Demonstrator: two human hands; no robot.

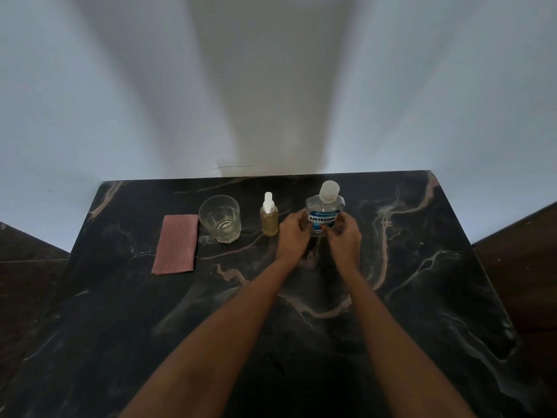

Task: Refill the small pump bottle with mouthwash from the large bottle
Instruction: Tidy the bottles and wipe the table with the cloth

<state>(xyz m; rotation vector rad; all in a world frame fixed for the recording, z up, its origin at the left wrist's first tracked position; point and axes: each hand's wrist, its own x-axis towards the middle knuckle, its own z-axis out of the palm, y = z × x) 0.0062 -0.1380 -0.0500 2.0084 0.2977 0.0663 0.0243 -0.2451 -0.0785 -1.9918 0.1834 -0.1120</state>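
2 bare forearms (241,327), left hand (291,236), right hand (345,240)

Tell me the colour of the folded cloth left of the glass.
Dusty pink with fine ribs; the folded cloth shows best in the head view.

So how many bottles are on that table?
2. The small pump bottle stands right of the glass; the large bottle stands further right, gripped by the left hand and right hand. None looks hidden.

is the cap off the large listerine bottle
No, the cap sits on the large bottle, held upright by the left hand and right hand.
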